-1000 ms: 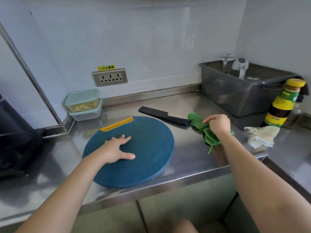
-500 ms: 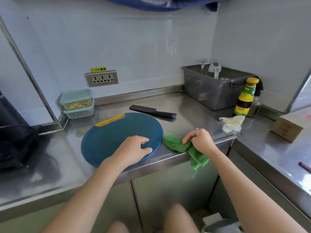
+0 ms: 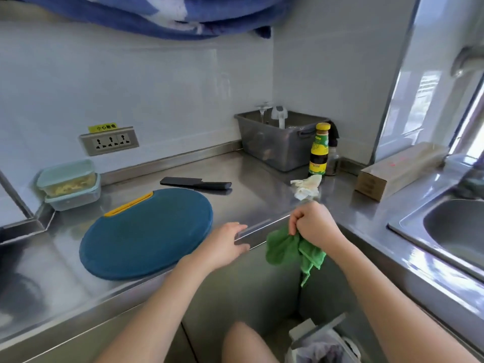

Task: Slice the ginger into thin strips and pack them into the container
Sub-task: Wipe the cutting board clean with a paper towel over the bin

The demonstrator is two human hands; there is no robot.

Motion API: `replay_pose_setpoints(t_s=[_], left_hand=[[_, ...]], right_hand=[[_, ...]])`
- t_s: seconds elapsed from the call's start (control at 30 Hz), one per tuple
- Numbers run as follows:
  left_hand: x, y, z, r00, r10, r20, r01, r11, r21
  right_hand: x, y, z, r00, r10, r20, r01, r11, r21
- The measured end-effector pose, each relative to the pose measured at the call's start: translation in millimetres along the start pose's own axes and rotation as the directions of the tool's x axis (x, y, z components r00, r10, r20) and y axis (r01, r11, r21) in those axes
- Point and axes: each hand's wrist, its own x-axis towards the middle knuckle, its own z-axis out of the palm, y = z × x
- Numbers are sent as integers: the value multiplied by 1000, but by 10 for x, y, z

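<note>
A round blue cutting board (image 3: pixel 146 234) with a yellow handle slot lies bare on the steel counter (image 3: pixel 256 195). Behind it a black knife (image 3: pixel 196 183) lies flat. Two stacked lidded containers (image 3: pixel 69 183) stand at the back left, the upper one holding pale yellow ginger strips. My left hand (image 3: pixel 226 244) rests with relaxed fingers at the counter's front edge, just right of the board. My right hand (image 3: pixel 313 225) grips a green cloth (image 3: pixel 293 251), which hangs off the counter edge in front of the cabinet.
A grey tub (image 3: pixel 280 142) stands at the back right, with a yellow-capped sauce bottle (image 3: pixel 319 153) and crumpled white paper (image 3: pixel 306 186) beside it. A cardboard box (image 3: pixel 392 170) and a steel sink (image 3: pixel 455 229) lie to the right. A lined waste bin (image 3: pixel 322 344) stands on the floor below.
My right hand has pulled the green cloth off the counter's front edge and lifted it. My left hand slid off the board to the counter edge. The view turned right.
</note>
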Motion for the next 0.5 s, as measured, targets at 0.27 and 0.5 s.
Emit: replay_pose_setpoints(t_s=[0.27,0.5], left_hand=[[313,120,78,1000,-10,-4,11,985,172],[297,43,33,1000,-3,-1,3,989,145]], right_hand=[[279,306,-877,912,151,-382,-212,970,-121],[460,693,-510,972,83,-219,-108,988,-106]])
